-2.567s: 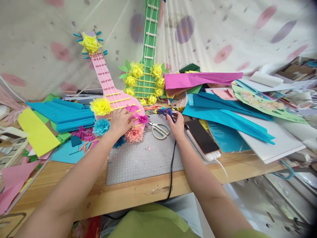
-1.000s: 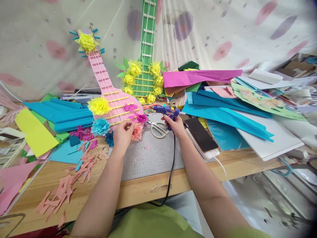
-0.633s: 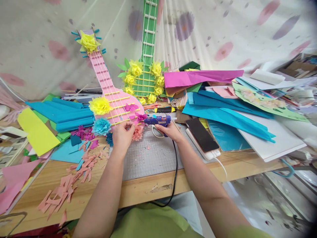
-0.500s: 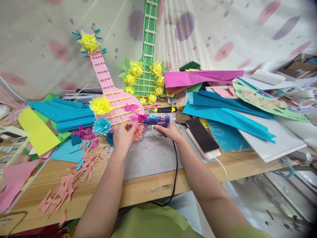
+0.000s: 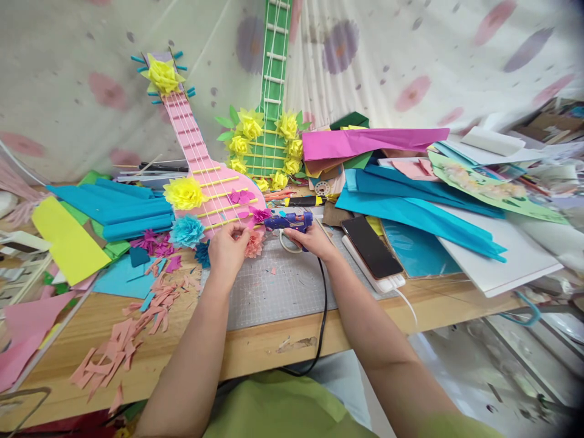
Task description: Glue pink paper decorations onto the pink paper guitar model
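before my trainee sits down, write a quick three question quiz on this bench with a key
1. Which hand holds the hot glue gun?

2. What colour is the paper flower at the head of the pink craft guitar?
a) coral
b) yellow
c) light blue

3. True or false: in this view, the smartphone lies to the right of the hot glue gun.

Key:
1. The right hand
2. b
3. True

It's a craft workspace — glue gun (image 5: pixel 292 221), cutting mat (image 5: pixel 274 298), coloured paper (image 5: pixel 374 143).
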Motion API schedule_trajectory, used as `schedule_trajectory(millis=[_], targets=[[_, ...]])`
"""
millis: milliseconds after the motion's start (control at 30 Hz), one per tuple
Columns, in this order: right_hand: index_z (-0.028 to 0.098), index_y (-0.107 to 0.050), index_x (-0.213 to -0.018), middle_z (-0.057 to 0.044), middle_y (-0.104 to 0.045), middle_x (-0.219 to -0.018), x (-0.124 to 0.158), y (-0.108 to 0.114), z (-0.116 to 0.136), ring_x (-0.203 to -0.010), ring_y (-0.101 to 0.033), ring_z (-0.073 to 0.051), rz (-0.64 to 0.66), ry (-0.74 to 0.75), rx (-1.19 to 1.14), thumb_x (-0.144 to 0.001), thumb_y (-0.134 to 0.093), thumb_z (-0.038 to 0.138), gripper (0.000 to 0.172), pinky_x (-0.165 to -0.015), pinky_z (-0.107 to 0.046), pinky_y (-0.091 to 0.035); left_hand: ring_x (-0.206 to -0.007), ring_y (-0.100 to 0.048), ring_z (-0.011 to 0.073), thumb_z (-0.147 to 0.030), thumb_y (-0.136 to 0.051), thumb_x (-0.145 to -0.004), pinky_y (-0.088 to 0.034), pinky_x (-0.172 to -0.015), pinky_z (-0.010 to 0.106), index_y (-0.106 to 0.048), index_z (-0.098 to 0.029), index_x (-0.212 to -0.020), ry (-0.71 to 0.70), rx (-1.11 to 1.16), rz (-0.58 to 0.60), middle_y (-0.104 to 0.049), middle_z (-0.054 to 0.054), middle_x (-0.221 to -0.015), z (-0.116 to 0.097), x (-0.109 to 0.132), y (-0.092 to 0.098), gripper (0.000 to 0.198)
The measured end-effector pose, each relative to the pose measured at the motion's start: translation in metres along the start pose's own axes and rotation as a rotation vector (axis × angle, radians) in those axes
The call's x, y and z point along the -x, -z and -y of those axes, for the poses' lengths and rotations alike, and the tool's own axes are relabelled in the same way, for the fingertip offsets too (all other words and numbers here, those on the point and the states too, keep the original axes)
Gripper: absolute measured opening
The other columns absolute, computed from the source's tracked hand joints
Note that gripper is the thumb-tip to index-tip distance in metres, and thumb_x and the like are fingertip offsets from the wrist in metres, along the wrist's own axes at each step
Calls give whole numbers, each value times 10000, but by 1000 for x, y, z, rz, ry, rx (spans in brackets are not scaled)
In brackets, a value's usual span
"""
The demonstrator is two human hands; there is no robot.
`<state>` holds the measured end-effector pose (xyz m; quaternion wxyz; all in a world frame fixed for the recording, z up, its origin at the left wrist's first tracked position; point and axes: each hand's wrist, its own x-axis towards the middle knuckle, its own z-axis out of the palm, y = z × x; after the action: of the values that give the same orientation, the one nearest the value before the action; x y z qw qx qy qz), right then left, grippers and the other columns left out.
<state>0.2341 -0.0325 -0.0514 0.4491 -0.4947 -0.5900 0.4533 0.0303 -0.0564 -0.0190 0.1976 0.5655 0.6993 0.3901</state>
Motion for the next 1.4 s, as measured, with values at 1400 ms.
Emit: schedule_trajectory(millis=[1400], targets=[[182,-584,-914,-99,-627,-916,-3,8,0,-895,-562,-213,-749,461,472,-809,-562,438,278,-859,-394,-440,-316,-165,-7,-207,-781,-663,-80,-324,131,-482,-170,-722,745,1529,166,-214,-141,-446,-53,30,-62,307]])
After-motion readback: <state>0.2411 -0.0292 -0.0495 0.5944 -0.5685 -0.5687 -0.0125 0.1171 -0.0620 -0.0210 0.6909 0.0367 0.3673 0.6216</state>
